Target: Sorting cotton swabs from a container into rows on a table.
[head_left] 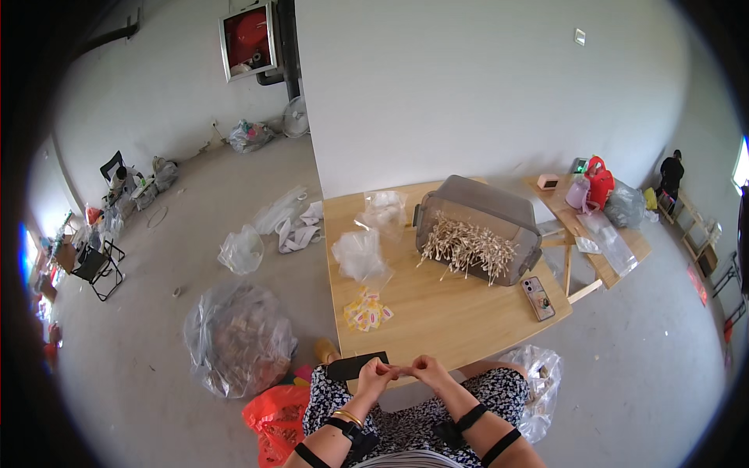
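Close together at the near edge of the wooden table [437, 341], my left hand [376, 379] and my right hand [427, 372] are both closed in a pinch. Their fingertips meet around something too small to make out. Just beside my left hand lies a flat black object [351, 366]. Farther up the table, a grey translucent bin [485, 204] rests on its side, its opening toward me. Many cotton swabs [468, 248] with pale sticks spill at its mouth. Yellow-and-white paper labels [367, 311] are piled on the left, below transparent plastic bags [360, 255].
A phone [538, 299] lies right of the bin. Large transparent bags [240, 339] and a red bag [278, 425] sit on the floor to my left; another bag [542, 390] is at my right. A side table [573, 222] holds a red bag [599, 185].
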A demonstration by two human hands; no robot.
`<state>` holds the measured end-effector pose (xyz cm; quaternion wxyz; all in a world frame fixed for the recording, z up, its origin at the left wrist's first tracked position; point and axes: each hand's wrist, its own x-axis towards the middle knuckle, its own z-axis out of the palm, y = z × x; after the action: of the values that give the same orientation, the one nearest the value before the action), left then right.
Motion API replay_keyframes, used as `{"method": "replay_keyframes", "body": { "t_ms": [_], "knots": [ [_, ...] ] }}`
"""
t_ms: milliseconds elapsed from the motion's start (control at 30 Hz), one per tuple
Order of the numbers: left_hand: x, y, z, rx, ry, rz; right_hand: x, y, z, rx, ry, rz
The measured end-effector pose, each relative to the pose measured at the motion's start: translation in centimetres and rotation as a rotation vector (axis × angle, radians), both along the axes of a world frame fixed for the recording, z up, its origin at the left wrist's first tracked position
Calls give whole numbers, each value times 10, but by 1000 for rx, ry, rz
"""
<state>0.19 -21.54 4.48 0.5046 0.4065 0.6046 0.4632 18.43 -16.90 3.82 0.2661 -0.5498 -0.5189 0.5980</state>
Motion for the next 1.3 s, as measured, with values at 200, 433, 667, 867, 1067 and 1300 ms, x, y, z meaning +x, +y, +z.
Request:
{"method": "replay_keyframes", "body": {
  "t_ms": [200,433,667,867,1067,1300],
  "knots": [
    [-11,6,4,-130,-106,-226,19,8,-10,-115,-17,200],
    [-15,3,-13,-111,24,-220,11,-2,-9,145,-89,189],
    [-11,-14,48,176,351,-95,4,-5,41,278,81,158],
    [-9,-41,109,136,260,-343,7,-16,125,233,480,83],
    [-28,-48,125,238,-140,-178,23,-34,158,295,271,61],
    [-26,-61,151,275,-101,-208,12,-51,174,625,216,129]
  ]
}}
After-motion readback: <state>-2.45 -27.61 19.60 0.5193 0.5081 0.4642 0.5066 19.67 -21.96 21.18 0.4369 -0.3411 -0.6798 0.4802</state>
